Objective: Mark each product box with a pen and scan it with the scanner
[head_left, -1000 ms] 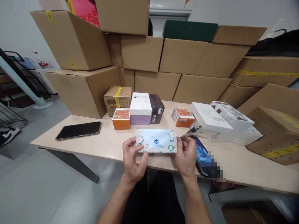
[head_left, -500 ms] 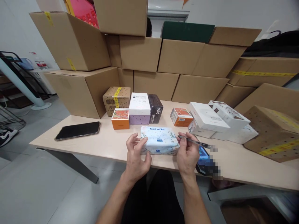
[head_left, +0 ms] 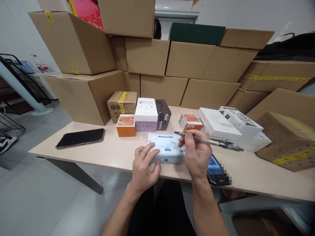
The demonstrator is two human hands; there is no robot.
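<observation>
A pale blue tissue pack (head_left: pixel 168 144) with a floral print lies flat near the table's front edge. My left hand (head_left: pixel 145 165) holds its left end, fingers on the top and thumb by the front side. Above the pack's right end, my right hand (head_left: pixel 197 155) is closed around a clear-barrelled pen (head_left: pixel 215 142). The pen's dark tip points left over the top of the pack, and its clip end reaches out to the right. Part of the pack's right end is hidden behind my right hand.
A black smartphone (head_left: pixel 80 138) lies on the left. Small orange boxes (head_left: pixel 126 130) and white boxes (head_left: pixel 220 123) stand behind the pack. A device with a lit screen (head_left: pixel 216 170) sits beside my right wrist. Stacked cartons (head_left: pixel 163 90) line the table's back.
My right hand has lifted and shifted left over the pack, bringing the pen tip up and left. My left fingers have settled further onto the pack's top.
</observation>
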